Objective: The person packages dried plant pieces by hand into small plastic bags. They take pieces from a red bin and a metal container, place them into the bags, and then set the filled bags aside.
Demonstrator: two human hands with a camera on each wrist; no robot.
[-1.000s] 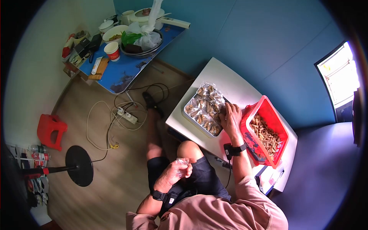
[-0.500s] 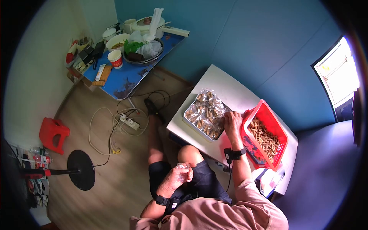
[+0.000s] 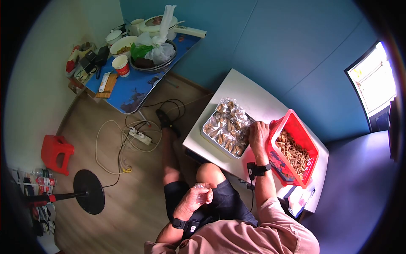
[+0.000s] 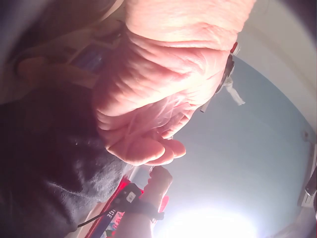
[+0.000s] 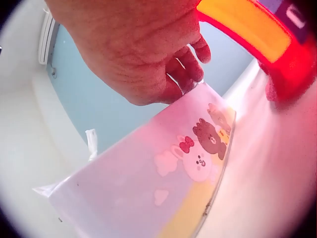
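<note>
Clear plastic [image 4: 161, 111] is held in the left hand [image 3: 193, 201], whose fingers curl round it above the lap. The right hand [image 3: 259, 137] reaches over the right edge of a rectangular tin [image 3: 217, 144] filled with clear packets of brown dried pieces [image 3: 228, 127]. In the right wrist view, the right hand's [image 5: 143, 54] fingers are bent and a little apart at the rim of the tin, which has cartoon animals on its side [image 5: 133, 173]; their tips are partly hidden. Loose brown pieces [image 3: 292, 154] fill a red basket [image 3: 302, 131] to the right of that hand.
The tin and basket stand on a white table [image 3: 241, 84] against a blue wall. A blue table [image 3: 135, 91] at upper left bears dishes, a paper cup [image 3: 121, 67] and bags. Cables and a power strip [image 3: 139, 136] lie on the floor, near a round black base [image 3: 89, 191].
The right hand has stayed at the tin's right edge, its fingers shifting slightly. The left hand still grips the plastic over the lap. The head view has moved slightly.
</note>
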